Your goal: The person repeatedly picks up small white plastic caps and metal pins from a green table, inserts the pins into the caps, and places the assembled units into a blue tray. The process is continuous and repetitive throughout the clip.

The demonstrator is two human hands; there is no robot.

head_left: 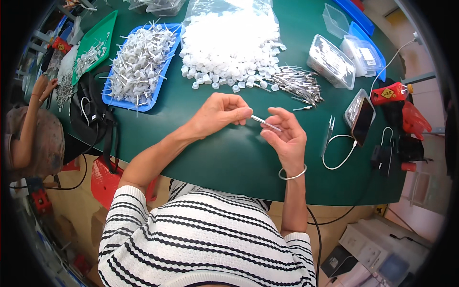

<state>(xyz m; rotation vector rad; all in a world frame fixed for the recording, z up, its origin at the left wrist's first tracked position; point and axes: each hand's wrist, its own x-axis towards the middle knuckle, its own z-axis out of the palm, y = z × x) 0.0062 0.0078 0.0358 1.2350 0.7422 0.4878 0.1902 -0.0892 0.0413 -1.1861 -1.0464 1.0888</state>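
Over the green table (pixel 229 153), my left hand (pixel 221 113) and my right hand (pixel 285 135) hold one thin metal pin (pixel 265 123) between them. The left fingertips pinch its left end; the right thumb and fingers grip its right end. Just beyond lies a heap of small white plastic caps (pixel 232 45) spilling from a clear bag, with a loose pile of metal pins (pixel 299 83) to its right. A blue tray (pixel 143 103) at the left holds several white caps fitted with pins.
Clear plastic boxes (pixel 331 62) stand at the back right. A phone (pixel 362 122) on a white cable, tweezers (pixel 329 130) and red tools (pixel 389 93) lie at the right. A black bag (pixel 91 112) and green tray (pixel 95 45) sit left, where another person (pixel 33 134) works.
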